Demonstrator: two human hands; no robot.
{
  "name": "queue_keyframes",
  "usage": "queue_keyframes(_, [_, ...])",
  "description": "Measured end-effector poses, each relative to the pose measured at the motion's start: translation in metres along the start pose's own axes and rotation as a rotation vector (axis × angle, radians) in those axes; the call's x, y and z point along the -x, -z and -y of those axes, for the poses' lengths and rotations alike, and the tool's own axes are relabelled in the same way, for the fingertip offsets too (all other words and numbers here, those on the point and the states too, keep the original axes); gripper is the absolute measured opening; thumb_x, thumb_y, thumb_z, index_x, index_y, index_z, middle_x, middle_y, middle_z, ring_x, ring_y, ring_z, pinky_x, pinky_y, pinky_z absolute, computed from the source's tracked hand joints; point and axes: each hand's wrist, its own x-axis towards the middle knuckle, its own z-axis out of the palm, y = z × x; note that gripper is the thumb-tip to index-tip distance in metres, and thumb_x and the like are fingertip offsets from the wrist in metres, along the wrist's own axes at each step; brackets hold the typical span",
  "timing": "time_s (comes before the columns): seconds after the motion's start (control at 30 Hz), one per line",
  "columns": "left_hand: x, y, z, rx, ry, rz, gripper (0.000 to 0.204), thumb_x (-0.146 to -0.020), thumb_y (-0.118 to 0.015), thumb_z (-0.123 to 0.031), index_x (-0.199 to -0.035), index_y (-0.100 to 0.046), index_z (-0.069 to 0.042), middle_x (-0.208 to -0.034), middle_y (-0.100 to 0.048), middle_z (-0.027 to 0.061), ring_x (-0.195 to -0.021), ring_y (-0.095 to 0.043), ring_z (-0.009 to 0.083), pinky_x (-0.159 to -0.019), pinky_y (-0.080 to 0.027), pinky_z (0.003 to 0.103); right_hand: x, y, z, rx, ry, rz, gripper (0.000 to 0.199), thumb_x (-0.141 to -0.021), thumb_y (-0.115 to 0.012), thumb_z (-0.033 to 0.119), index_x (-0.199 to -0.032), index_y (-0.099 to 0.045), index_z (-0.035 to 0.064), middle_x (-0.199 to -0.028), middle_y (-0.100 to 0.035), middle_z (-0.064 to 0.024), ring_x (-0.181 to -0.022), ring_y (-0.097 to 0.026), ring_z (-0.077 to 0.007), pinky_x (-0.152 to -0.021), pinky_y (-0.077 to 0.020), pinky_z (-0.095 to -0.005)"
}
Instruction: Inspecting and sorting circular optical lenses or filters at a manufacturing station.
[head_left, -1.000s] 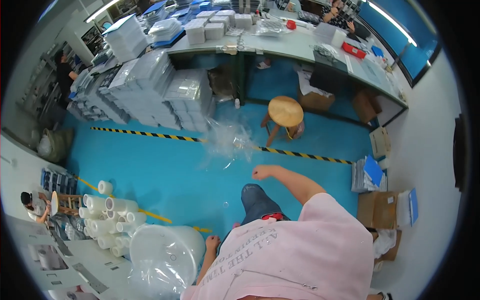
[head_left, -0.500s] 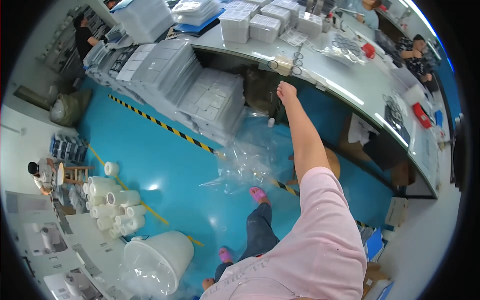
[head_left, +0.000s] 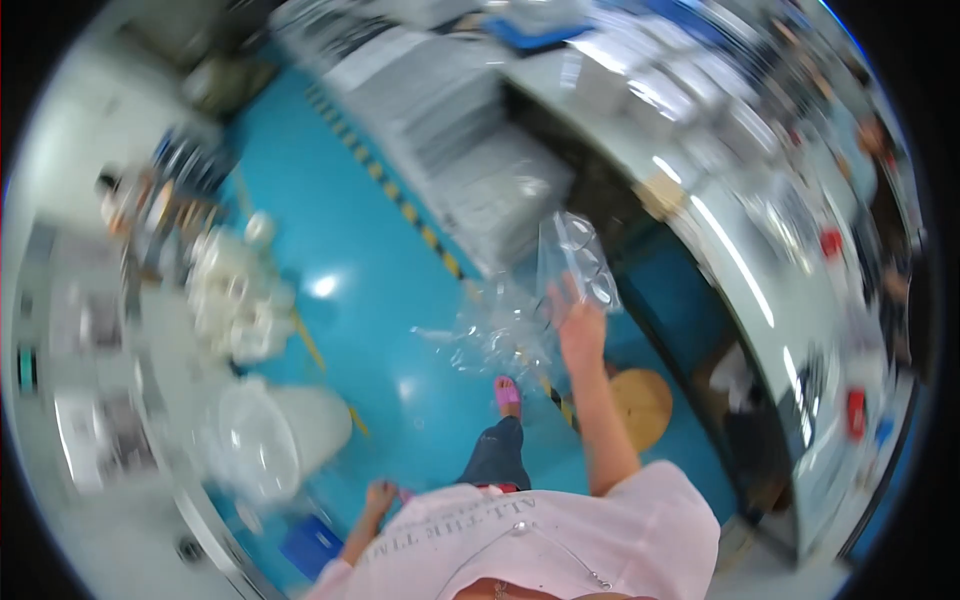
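Note:
My right hand (head_left: 582, 325) is raised in front of me, below the edge of the workbench (head_left: 755, 285), with its fingers closed on a clear plastic bag (head_left: 579, 250). Several round ring shapes show in the bag, which tilts up beyond my fingertips. Motion smears the fingers somewhat. Down at my left side hangs my left hand (head_left: 380, 497), small and blurred, so its grip cannot be made out. A tan block-like piece (head_left: 661, 196) lies at the bench's near edge.
Loose clear plastic film (head_left: 500, 325) lies on the blue floor by my foot. A round wooden stool (head_left: 641, 408) stands under the bench. Wrapped stacks (head_left: 450, 130) sit beyond the striped floor line. White rolls (head_left: 235, 290) and a big white bin (head_left: 290, 435) are at left.
My right hand has drawn back from the bench edge and down toward me, now with the ringed bag, which lay at that edge. My left hand swung out leftward. The view turned.

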Motion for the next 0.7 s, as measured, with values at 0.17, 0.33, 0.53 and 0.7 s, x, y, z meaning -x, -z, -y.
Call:
queue_keyframes(0.17, [-0.007,0.073,-0.153,1.398,0.119,0.158,0.086,-0.088,-0.035,-0.074,-0.135,-0.044,-0.003,-0.13,-0.054,0.0145,-0.113,-0.055,0.0263,-0.096,-0.044,0.041,0.132,-0.131,-0.079,-0.247,-0.779,0.371,0.007,-0.086,-0.056,0.011,-0.088,-0.054,0.0042,-0.147,-0.033,-0.0171,-0.13,-0.041,-0.0429,-0.094,-0.0482,-0.0526])
queue_keyframes(0.33, [0.069,0.098,-0.108,2.222,-0.295,-0.094,0.104,-0.078,-0.03,-0.085,-0.138,-0.04,-0.001,-0.132,-0.052,0.0168,-0.115,-0.053,0.0286,-0.096,-0.044,0.042,0.218,-0.226,-0.133,-0.238,-1.326,0.764,0.008,-0.083,-0.057,0.014,-0.087,-0.059,0.0077,-0.149,-0.032,-0.0174,-0.132,-0.038,-0.0422,-0.096,-0.0461,-0.0522])
queue_keyframes(0.53, [0.193,0.019,0.012,2.731,-0.837,-0.505,0.102,-0.078,-0.033,-0.084,-0.135,-0.044,0.0,-0.132,-0.052,0.0202,-0.111,-0.057,0.0331,-0.089,-0.05,0.043,0.347,-0.27,-0.203,0.135,-1.474,0.971,0.009,-0.082,-0.056,0.016,-0.08,-0.056,0.0075,-0.152,-0.028,-0.0184,-0.13,-0.042,-0.0407,-0.092,-0.049,-0.0501])
queue_keyframes(0.7, [0.279,-0.026,0.096,2.761,-0.88,-0.891,0.094,-0.082,-0.037,-0.079,-0.135,-0.045,-0.001,-0.134,-0.05,0.0217,-0.107,-0.059,0.0342,-0.088,-0.05,0.043,0.466,-0.269,-0.285,0.374,-1.512,1.239,0.016,-0.085,-0.054,0.014,-0.074,-0.049,0.0054,-0.148,-0.035,-0.0206,-0.123,-0.049,-0.0414,-0.086,-0.0544,-0.0493])
